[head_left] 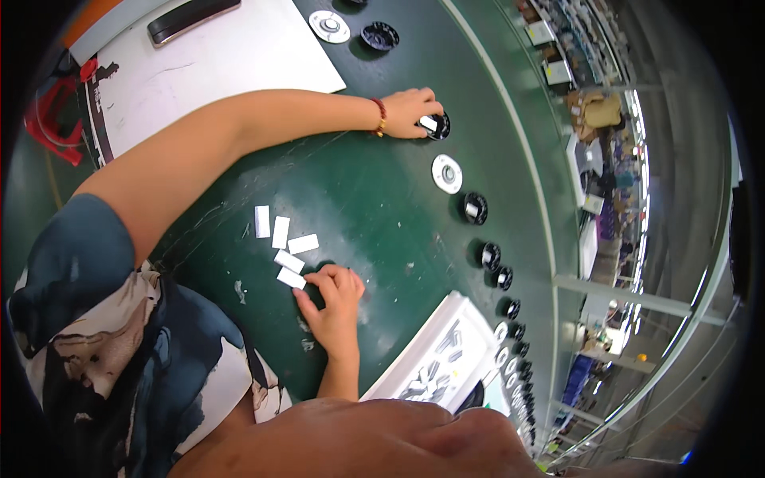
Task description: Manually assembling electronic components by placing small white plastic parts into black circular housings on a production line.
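Observation:
At the far side of the green table, my left hand [409,113] has its fingers bent over a black round part [443,126]. A small white rectangular piece [429,123] shows between its thumb and fingertips, against that part; the fingers partly hide both. My right hand [336,307] is nearer to me, thumb and forefinger at the corner of another white rectangular piece [290,278]. Several similar white pieces [280,233] lie loose just beyond it. A white round part [447,174] and a black one with a white piece in its middle [472,209] sit right of my left hand.
More black and white round parts [504,278] stretch in a line along the right. A white tray [422,350] with small dark and pale pieces is at my right. At the far left lie a white board [215,64] and a long black object [191,20]. A pale line [510,119] runs beyond the parts.

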{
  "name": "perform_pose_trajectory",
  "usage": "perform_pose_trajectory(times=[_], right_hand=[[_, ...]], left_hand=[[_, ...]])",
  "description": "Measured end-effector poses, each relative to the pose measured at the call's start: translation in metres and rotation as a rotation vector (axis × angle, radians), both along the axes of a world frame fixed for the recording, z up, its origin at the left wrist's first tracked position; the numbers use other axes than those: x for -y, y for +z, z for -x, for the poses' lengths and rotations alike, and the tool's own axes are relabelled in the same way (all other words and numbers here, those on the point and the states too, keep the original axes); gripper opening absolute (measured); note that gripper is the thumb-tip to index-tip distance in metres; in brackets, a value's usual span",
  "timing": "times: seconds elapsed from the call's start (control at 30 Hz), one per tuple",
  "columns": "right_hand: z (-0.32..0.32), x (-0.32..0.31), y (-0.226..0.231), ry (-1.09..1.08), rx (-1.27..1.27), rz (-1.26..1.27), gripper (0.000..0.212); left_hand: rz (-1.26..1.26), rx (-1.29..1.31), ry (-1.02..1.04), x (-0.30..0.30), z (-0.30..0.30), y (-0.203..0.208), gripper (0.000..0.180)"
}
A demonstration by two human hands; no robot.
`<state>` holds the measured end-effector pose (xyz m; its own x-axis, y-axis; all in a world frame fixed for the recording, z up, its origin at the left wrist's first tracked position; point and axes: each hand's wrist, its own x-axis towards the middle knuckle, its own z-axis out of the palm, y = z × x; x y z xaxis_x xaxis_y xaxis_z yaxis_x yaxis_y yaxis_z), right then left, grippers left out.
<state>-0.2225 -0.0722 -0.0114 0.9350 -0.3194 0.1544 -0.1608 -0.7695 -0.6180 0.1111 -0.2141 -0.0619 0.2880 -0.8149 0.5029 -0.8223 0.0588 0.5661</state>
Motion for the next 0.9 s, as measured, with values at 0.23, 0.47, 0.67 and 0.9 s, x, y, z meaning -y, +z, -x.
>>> perform_pose_trajectory(times=[0.23,0.47,0.67,0.9], right_hand=[[0.008,-0.003,-0.006,0.003,0.010,-0.012,0.029],[0.004,0.002,-0.007,0.000,0.054,0.018,0.028],[-0.002,0.015,-0.015,0.048,0.133,-0.112,0.026],[0.021,0.026,0.000,-0.016,0.022,-0.053,0.027]], left_hand=[[-0.169,0.233,0.290,-0.004,-0.013,0.016,0.062],[0.357,0.255,0.223,-0.052,-0.112,0.004,0.006],[0.116,0.520,0.083,-0.099,-0.099,0.032,0.015],[0.067,0.300,-0.549,-0.157,0.037,0.040,0.021]])
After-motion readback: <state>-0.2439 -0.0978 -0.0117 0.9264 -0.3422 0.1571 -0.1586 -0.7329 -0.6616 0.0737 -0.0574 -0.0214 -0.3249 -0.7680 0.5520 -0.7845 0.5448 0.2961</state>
